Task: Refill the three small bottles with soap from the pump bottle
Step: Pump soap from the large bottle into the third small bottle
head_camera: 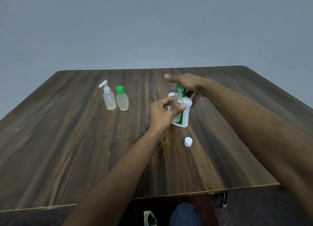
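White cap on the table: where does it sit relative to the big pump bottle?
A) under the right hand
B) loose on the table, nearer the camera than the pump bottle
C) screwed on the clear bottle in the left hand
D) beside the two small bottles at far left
B: the white cap lies alone on the table, on the near side of the pump bottle, apart from it and from both hands.

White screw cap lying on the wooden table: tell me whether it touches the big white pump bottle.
Apart. The head view shows bare wood between the white screw cap and the pump bottle.
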`<state>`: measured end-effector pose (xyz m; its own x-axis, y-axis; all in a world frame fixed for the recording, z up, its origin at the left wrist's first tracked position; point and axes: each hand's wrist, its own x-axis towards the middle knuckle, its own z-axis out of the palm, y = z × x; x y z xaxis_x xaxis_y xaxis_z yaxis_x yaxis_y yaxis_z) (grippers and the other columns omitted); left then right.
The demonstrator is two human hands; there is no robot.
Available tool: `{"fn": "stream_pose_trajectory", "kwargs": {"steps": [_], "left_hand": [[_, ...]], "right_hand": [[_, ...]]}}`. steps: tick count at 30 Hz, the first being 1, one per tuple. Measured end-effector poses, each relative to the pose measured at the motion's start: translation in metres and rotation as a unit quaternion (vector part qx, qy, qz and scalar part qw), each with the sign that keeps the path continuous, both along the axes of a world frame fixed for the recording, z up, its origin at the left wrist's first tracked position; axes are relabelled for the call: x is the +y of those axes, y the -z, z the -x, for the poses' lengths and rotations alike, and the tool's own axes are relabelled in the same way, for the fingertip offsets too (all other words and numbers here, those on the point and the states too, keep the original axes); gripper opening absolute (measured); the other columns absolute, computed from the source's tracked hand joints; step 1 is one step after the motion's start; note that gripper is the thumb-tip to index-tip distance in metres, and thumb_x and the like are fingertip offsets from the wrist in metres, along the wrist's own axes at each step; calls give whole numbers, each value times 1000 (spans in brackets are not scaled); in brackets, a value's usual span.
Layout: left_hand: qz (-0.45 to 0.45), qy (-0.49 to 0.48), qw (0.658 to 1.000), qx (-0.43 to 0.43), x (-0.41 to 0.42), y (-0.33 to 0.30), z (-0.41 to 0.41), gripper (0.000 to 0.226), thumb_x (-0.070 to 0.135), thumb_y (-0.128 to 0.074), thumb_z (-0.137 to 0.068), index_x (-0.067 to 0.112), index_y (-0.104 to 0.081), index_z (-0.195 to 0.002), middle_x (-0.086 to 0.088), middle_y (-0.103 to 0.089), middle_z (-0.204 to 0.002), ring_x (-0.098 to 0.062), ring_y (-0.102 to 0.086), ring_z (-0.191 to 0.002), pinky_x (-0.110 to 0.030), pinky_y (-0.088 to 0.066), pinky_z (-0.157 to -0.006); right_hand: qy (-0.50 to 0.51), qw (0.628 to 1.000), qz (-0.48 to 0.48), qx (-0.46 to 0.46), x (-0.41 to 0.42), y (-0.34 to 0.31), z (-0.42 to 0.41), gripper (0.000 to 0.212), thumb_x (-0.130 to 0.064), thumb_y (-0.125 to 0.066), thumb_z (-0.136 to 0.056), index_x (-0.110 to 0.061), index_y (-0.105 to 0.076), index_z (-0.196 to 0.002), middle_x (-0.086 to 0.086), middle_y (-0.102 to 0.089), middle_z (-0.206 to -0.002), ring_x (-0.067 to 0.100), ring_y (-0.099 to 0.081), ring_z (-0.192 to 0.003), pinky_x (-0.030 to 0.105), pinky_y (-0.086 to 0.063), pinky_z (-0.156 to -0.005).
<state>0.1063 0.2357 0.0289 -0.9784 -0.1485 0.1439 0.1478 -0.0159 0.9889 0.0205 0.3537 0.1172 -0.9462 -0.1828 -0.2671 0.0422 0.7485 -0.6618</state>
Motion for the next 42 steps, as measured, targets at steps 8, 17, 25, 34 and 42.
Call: {"fn": "stream_pose_trajectory", "kwargs": {"steps": [8,17,25,34,42], "left_hand": [[-3,3,1000,0,-1,1,1,42,19,-85,-72,14,-73,-111,-4,-74,-110,-23,-68,-108,-51,-53,-96],[-6,4,1000,-1,-1,1,2,42,18,-85,-72,13,-73,-112,-5,-74,-109,-25,-67,-108,-52,-53,-96],[-2,1,1000,4,-1,1,2,39,18,-85,-72,15,-74,-109,-2,-75,-106,-20,-69,-103,-49,-54,-94],[-13,4,1000,4,-1,0,2,42,17,-86,-71,12,-74,-111,-5,-74,-109,-23,-68,-107,-50,-53,-96],[-7,5,1000,4,-1,0,2,42,19,-85,-72,14,-74,-111,-2,-74,-109,-22,-67,-108,-51,-53,-97]], "right_hand": [[11,1000,-4,14,-1,3,-1,82,-87,-47,-80,-9,-65,-97,10,-73,-86,30,-74,-70,41,-59,-48],[2,1000,-5,1,0,0,2,83,-84,-45,-84,-8,-64,-111,10,-73,-91,30,-74,-75,42,-60,-51],[11,1000,-8,17,-2,2,-1,83,-86,-43,-82,-9,-67,-97,11,-74,-84,31,-74,-69,42,-59,-50],[5,1000,-2,2,0,1,1,84,-85,-44,-84,-7,-65,-108,11,-74,-86,32,-74,-74,43,-60,-52],[15,1000,0,19,-1,3,-2,83,-88,-46,-79,-10,-67,-97,9,-74,-84,30,-74,-70,41,-59,-49]]}}
